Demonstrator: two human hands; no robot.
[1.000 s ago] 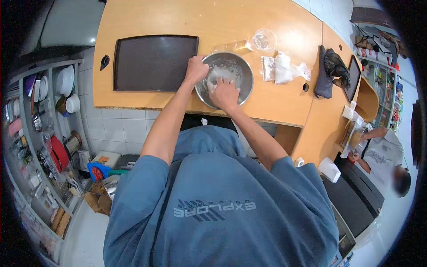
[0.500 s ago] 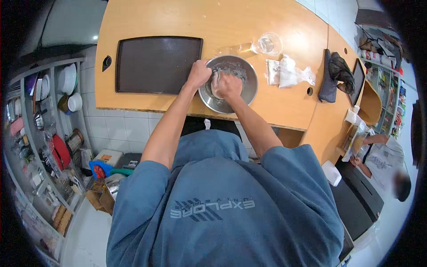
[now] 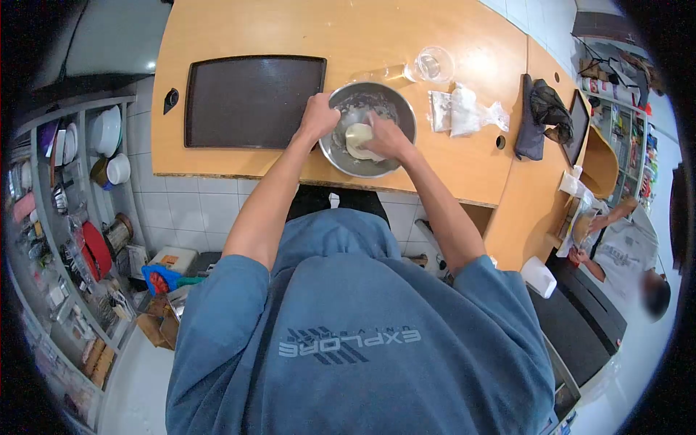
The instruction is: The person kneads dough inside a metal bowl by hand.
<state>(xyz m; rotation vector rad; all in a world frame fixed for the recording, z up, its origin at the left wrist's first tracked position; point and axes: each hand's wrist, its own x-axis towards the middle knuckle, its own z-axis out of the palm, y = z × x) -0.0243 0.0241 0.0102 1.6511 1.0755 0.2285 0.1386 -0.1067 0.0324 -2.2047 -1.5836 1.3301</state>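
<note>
A steel bowl [image 3: 368, 168] stands near the front edge of the wooden table. My left hand [image 3: 319, 116] is closed on the bowl's left rim. Inside the bowl lies a pale lump of dough [image 3: 359, 139], with whitish residue on the wall around it. My right hand [image 3: 386, 136] reaches into the bowl at the dough's right side, its fingers bent and touching the dough; the fingertips are partly hidden.
A dark tray [image 3: 254, 101] lies left of the bowl. Behind and right are a clear plastic cup [image 3: 435, 64], plastic bags of white powder [image 3: 466, 112] and dark cloths [image 3: 533, 116]. At far right another person [image 3: 623, 246] handles something.
My right hand has moved from over the middle of the bowl to its right side, uncovering the dough. My left hand has stayed on the rim. The view has shifted slightly.
</note>
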